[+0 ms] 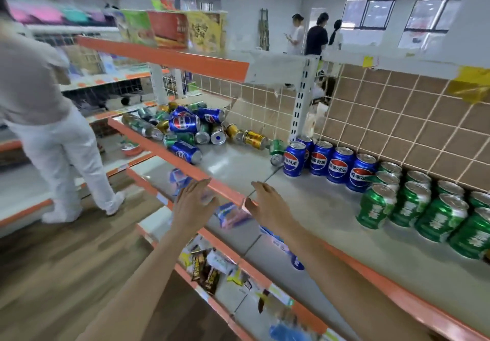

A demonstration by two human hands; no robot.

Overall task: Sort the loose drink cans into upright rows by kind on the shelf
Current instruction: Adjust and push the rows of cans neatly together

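Observation:
A heap of loose cans (185,126), blue, green and gold, lies on its side at the left of the grey shelf (238,165). One gold can (255,139) and a green can (277,146) lie apart from it. To the right stand upright blue cans (328,164) in a row, then several rows of upright green cans (424,208). My left hand (195,202) and my right hand (267,204) hover at the shelf's orange front edge, fingers straight, holding nothing, well short of the heap.
A person in white trousers (61,155) stands in the aisle to the left. Lower shelves hold snack packets (206,269) and blue packs. An upper shelf (164,57) carries boxes overhead. A brown tiled back panel (397,118) closes the shelf behind. People stand far back.

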